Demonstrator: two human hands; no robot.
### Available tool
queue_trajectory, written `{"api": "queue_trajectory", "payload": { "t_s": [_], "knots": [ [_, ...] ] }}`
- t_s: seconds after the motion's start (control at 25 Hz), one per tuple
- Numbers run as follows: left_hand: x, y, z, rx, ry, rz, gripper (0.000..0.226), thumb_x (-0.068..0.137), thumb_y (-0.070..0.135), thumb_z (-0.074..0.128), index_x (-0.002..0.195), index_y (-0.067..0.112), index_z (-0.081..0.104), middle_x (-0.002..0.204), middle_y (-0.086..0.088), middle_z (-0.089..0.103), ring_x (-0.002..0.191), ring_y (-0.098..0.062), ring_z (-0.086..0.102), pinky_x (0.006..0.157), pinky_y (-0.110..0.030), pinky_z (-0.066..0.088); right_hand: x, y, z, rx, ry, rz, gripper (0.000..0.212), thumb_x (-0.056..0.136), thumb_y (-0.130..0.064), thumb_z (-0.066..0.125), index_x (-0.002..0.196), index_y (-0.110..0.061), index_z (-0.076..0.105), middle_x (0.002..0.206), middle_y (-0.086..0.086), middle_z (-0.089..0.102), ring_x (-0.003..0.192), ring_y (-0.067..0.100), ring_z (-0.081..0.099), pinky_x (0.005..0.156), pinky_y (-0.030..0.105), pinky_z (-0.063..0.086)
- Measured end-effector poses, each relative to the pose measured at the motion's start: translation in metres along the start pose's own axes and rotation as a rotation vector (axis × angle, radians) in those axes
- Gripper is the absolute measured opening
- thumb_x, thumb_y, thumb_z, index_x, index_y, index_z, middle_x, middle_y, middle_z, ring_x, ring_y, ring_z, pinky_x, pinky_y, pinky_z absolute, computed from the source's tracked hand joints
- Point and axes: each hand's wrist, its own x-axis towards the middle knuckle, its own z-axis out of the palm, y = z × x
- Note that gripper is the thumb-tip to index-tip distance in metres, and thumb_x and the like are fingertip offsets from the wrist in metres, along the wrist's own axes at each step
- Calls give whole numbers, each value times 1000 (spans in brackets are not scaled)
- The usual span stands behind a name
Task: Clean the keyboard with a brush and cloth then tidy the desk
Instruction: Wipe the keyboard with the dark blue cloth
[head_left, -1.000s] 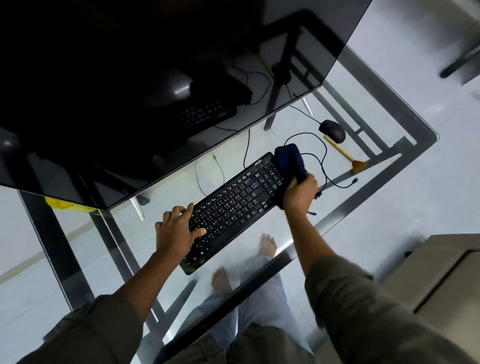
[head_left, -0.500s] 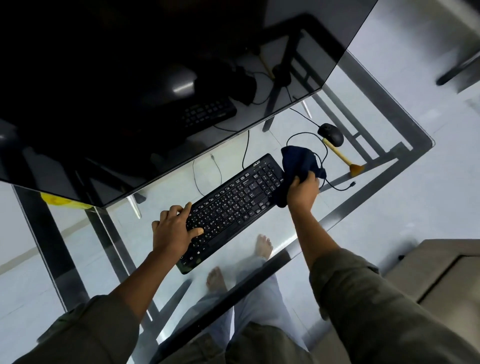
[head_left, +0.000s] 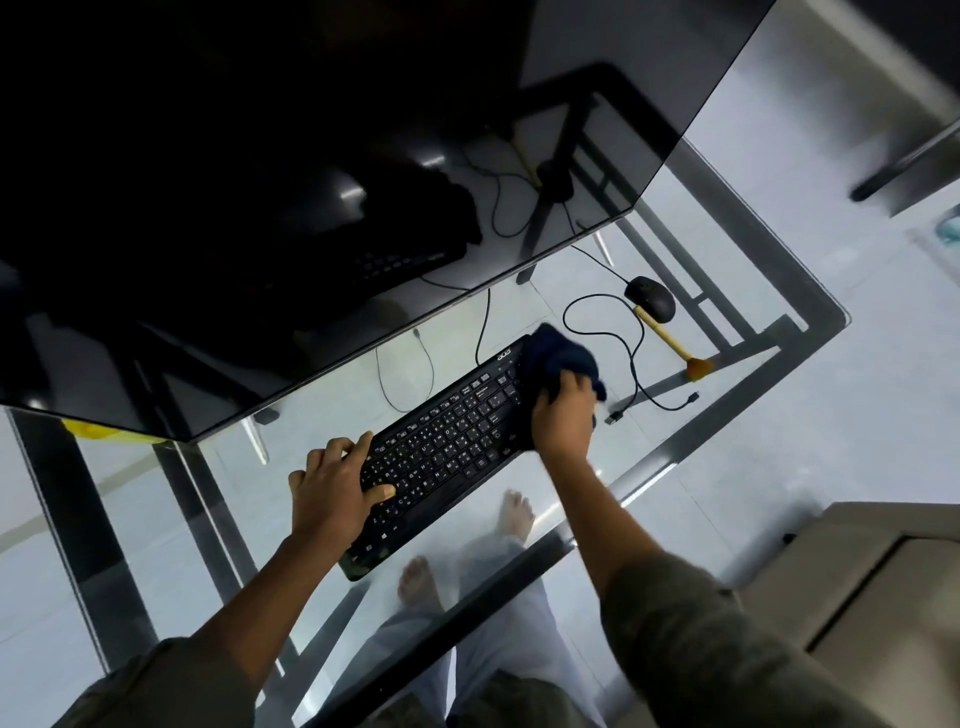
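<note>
So the black keyboard (head_left: 447, 441) is lying at an angle on the glass bench (head_left: 810, 306), its near end toward the person and its far end pointing up toward the mouse. The left hand (head_left: 332, 493) is planted flat on the near end, fingers spread over the keys and thumb lying across a lower row, so it's pressing down rather than gripping anything. The right hand (head_left: 563, 415) is at the far end, closed around a bunched-up dark blue cloth (head_left: 558, 356) that sits right on the top corner of the keyboard, next to the logo. Part of the cloth pokes out above the knuckles and a bit hangs off to the right side.

Just beyond the cloth there's a black mouse (head_left: 652, 297) with its cable (head_left: 631, 364) looping over the glass, loose plug end lying near the right hand. The brush (head_left: 672, 340) is lying on the glass with its wooden handle touching the mouse and the orange-ish bristles pointing toward the bench edge, apart from both hands. A big dark monitor (head_left: 311, 182) fills the upper left and mirrors the keyboard. Through the glass you can see the person's bare feet (head_left: 517, 514) and light trousers. Both sleeves (head_left: 727, 649) are olive green and rolled up.
</note>
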Motion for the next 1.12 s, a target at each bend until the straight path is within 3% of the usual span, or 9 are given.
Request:
{"api": "queue_trajectory", "payload": {
  "t_s": [0.08, 0.16, 0.36, 0.44, 0.56, 0.76, 0.88, 1.0, 1.12],
  "knots": [
    [0, 0, -1, 12, -14, 1, 78, 83, 57, 68, 150, 28, 38, 140, 0, 50, 125, -24, 44, 92, -42, 37, 43, -12, -8, -47, -12, 66, 30, 98, -17, 48, 122, -2, 59, 131, 18, 51, 120, 37, 49, 96, 46, 45],
    [0, 1, -2, 19, -27, -11, 78, 84, 58, 66, 150, 29, 37, 141, 1, 48, 126, -24, 43, 93, -41, 37, 42, -27, -3, -106, -39, -3, 28, 100, -21, 49, 118, -2, 60, 130, 16, 51, 117, 35, 51, 94, 44, 46],
    [1, -1, -4, 6, -29, -9, 79, 84, 60, 65, 151, 30, 36, 141, 2, 48, 126, -23, 43, 94, -41, 37, -22, -32, 20, -289, -242, -541, 38, 95, -8, 56, 133, -12, 58, 130, 9, 53, 116, 28, 55, 90, 45, 56],
    [0, -2, -4, 7, -31, -23, 79, 84, 59, 65, 151, 30, 36, 141, 1, 47, 127, -23, 43, 95, -41, 37, 14, -38, 8, -301, -212, -455, 36, 95, -5, 51, 127, -15, 62, 124, 9, 55, 107, 29, 60, 88, 46, 57],
    [-2, -1, -5, 7, -20, -32, 77, 85, 59, 64, 151, 31, 35, 141, 3, 47, 127, -23, 42, 95, -41, 37, 47, -49, -10, -216, -155, -238, 29, 93, -4, 48, 115, -6, 66, 114, 14, 56, 95, 36, 63, 80, 36, 50],
    [1, 5, -8, -8, -31, -10, 78, 84, 60, 64, 150, 30, 35, 142, 2, 48, 128, -23, 42, 97, -42, 36, -39, -69, 36, -318, -312, -496, 37, 90, -4, 56, 126, -12, 64, 130, 8, 54, 120, 28, 52, 100, 41, 52],
    [-4, -2, -12, -114, -23, -15, 83, 82, 63, 66, 150, 25, 38, 142, 0, 51, 131, -24, 43, 101, -45, 35, -66, -72, 44, -310, -422, -565, 44, 90, -6, 57, 133, -16, 61, 133, 6, 51, 124, 26, 47, 101, 44, 51],
    [-10, -11, -23, -493, 169, -83, 70, 89, 52, 64, 147, 19, 43, 135, -4, 55, 125, -25, 50, 98, -46, 44, -96, -71, 48, -288, -561, -729, 46, 90, -9, 60, 135, -14, 59, 136, 9, 53, 124, 29, 49, 101, 43, 50],
    [-14, -14, -33, -606, 406, -71, 44, 97, 33, 60, 137, 17, 54, 125, -6, 60, 114, -25, 57, 92, -44, 53, -114, -72, 36, -5, -846, -789, 40, 92, -9, 64, 131, -13, 64, 133, 7, 63, 122, 18, 58, 107, 26, 44]
  ]
}}
